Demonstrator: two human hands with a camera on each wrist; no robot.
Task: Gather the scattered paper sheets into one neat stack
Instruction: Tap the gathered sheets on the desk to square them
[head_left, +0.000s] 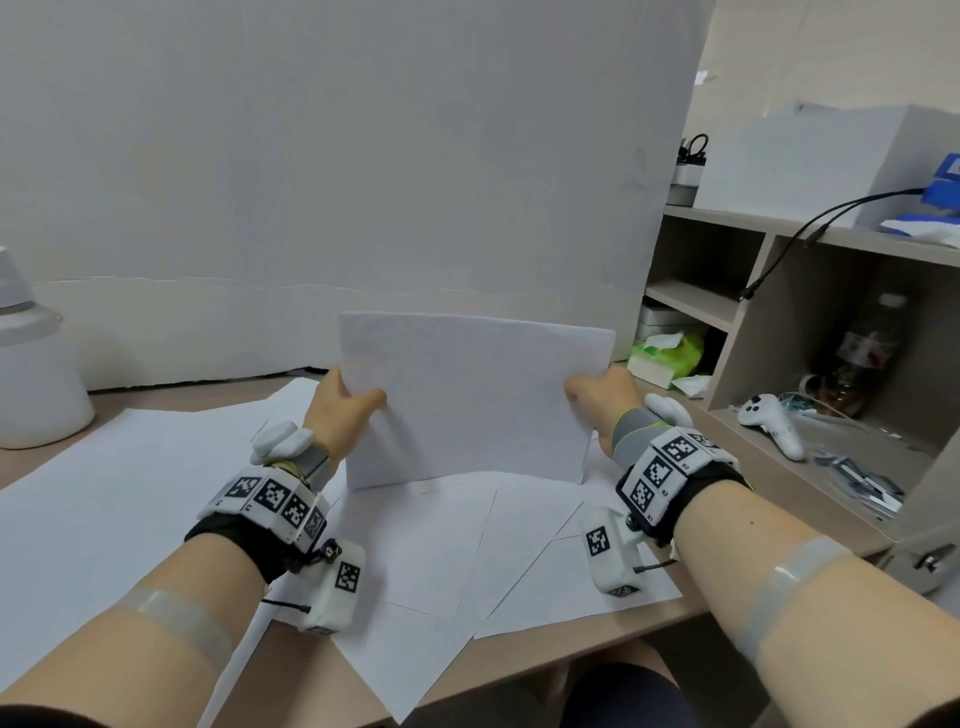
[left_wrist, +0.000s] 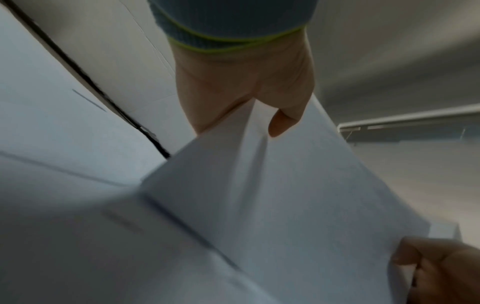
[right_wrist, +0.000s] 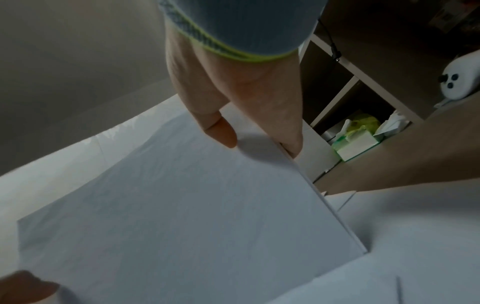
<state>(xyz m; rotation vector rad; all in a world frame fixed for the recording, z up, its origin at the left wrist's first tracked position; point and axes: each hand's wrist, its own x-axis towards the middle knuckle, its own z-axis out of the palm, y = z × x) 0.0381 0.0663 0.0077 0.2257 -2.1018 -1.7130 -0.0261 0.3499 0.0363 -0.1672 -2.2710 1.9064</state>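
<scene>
Left hand (head_left: 347, 399) and right hand (head_left: 602, 399) each in a pinching grip on opposite side edges of the paper stack (head_left: 467, 400), thumbs in front. Stack upright, bottom edge seemingly touching the loose sheets (head_left: 457, 551) fanned across the worktop (head_left: 545, 660). White controller (head_left: 774, 423) on the shelf at right.

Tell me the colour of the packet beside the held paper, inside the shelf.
Green, with white tissue on top; the tissue packet shows best in the head view.
</scene>
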